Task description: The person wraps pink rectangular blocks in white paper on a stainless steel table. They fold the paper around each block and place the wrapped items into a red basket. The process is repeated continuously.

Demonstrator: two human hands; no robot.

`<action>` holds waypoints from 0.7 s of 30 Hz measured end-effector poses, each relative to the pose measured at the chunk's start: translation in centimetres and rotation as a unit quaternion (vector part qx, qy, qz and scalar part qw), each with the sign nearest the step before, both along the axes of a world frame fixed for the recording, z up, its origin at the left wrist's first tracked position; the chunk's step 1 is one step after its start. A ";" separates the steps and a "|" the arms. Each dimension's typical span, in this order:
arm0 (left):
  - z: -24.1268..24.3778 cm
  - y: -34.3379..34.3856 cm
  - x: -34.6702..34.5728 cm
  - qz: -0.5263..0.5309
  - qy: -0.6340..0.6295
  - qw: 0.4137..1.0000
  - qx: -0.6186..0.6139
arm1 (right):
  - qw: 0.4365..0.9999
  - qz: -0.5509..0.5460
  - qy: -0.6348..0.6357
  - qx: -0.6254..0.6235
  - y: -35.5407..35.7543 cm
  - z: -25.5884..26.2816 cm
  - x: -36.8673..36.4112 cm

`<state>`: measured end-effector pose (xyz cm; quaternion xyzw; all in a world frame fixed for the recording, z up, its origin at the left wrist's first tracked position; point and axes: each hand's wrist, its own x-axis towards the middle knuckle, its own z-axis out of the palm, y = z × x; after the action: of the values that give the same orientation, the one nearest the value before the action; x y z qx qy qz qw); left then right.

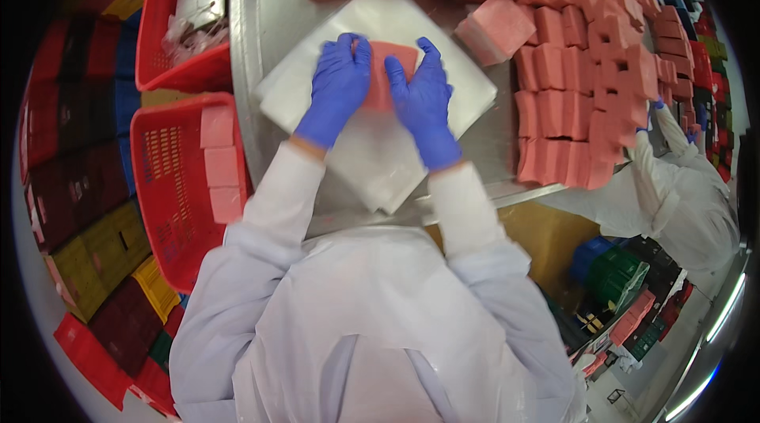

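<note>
My left hand (343,82), in a blue glove, presses against the left side of a pink block (383,76). Across from it, my right hand (420,93), also gloved in blue, holds the block's right side, thumb over its face. The block rests on a stack of translucent plastic sheets (451,90) laid cornerwise on a steel table (279,25). Whether the block is one piece or several is partly hidden by my fingers. Right of the sheets lies another pink block (499,28) with clear film at its side.
Rows of pink blocks (555,108) fill the table's right and far side. At left stand a red basket (155,197) holding pink blocks and another red basket (148,37) with plastic packaging. Another person (677,197) in white works at far right, wearing blue gloves.
</note>
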<state>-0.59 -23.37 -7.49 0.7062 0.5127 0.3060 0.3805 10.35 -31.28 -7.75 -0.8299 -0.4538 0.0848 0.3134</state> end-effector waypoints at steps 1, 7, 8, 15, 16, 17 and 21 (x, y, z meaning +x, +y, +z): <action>-2.0 1.2 -0.6 0.025 0.131 0.989 0.067 | 0.990 0.021 -0.137 -0.015 -0.1 -3.0 0.9; 1.6 5.6 -5.6 -0.178 0.036 0.978 0.103 | 0.817 0.552 -0.132 -0.105 -6.6 -2.2 0.8; 1.0 5.0 -4.9 -0.260 0.048 0.935 0.236 | 0.854 0.502 -0.124 -0.054 -4.6 -2.5 1.7; 1.1 2.0 4.0 -0.190 0.254 0.937 0.145 | 0.995 0.045 -0.033 -0.078 5.4 -4.6 6.7; -1.4 0.4 4.9 -0.125 0.188 0.903 0.367 | 0.995 0.056 0.067 -0.056 6.3 -4.0 7.5; -1.8 -1.1 4.0 -0.165 0.187 0.896 0.368 | 0.982 0.060 0.173 -0.044 6.0 -3.5 8.4; -0.9 -7.5 -1.6 -0.405 0.188 0.884 0.140 | 0.947 0.155 0.277 -0.058 4.4 -2.2 8.6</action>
<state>-2.22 -30.87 -8.37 0.9426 0.1962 0.0557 0.2645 18.90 -26.90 -9.96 -0.7097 -0.4663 0.3850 0.3615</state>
